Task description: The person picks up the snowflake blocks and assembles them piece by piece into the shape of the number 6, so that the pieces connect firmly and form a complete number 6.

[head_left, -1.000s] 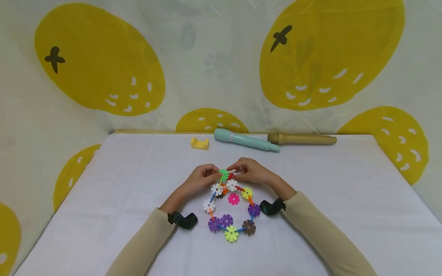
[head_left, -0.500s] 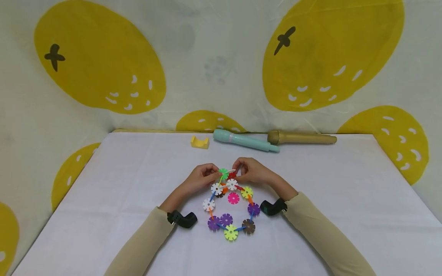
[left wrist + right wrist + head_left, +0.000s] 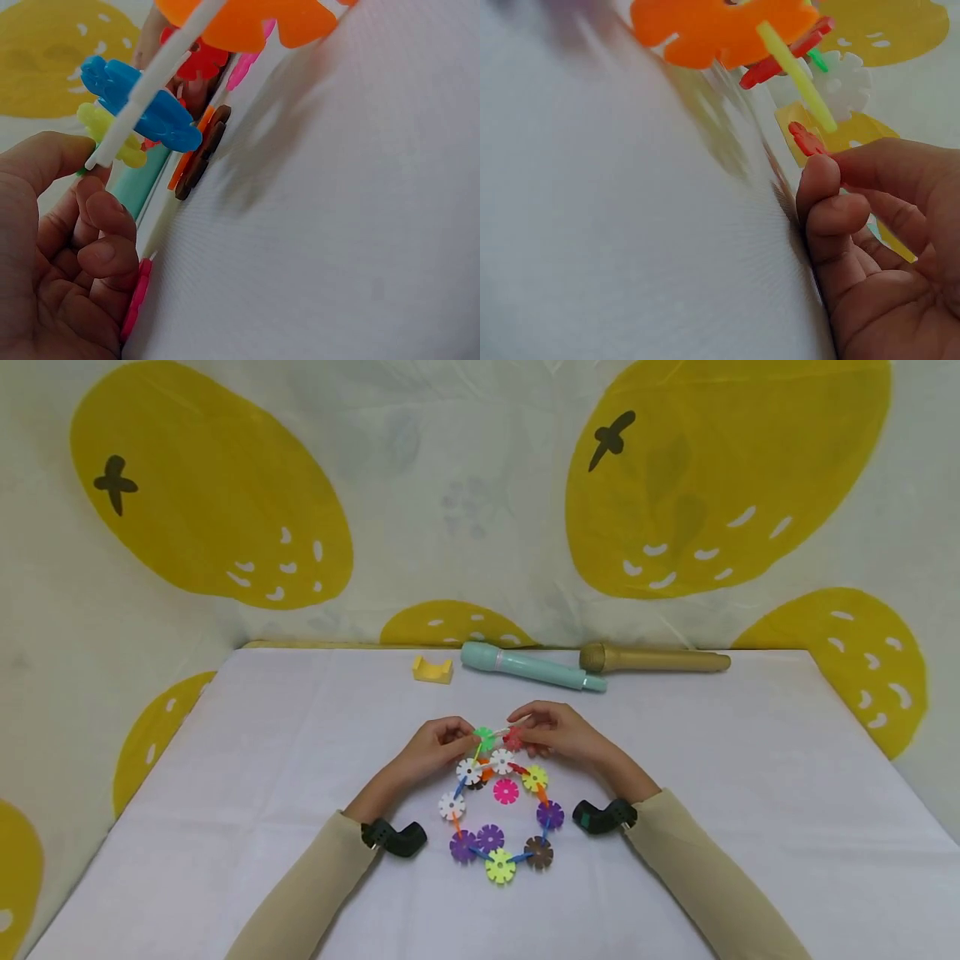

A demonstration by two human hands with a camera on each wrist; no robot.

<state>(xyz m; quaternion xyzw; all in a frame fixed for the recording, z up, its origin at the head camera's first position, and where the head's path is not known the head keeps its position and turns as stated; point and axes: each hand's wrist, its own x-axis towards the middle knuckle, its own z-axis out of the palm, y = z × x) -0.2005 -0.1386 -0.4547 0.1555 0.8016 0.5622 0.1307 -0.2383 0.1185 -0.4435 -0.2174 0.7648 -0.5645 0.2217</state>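
Observation:
Notched plastic snowflake discs (image 3: 500,866), linked edge to edge, form a colorful ring on the white table. At its far side my left hand (image 3: 438,747) pinches a green snowflake disc (image 3: 483,739) between thumb and forefinger. My right hand (image 3: 562,732) holds a red snowflake disc (image 3: 513,739) by its edge, just right of the green one. A white disc (image 3: 500,732), seen edge-on, spans the gap between them. In the right wrist view, thumb and forefinger meet on the red disc (image 3: 806,140); most of it is hidden by the fingers.
A loose pink disc (image 3: 506,791) lies inside the ring, and a purple one (image 3: 491,837) sits near its lower left. Behind the hands are a mint microphone-shaped toy (image 3: 525,665), a gold one (image 3: 656,659) and a small yellow stand (image 3: 432,670).
My right hand has shifted a little to the right. The red disc has come right with it and shows more of its face. My left hand keeps its place on the green disc.

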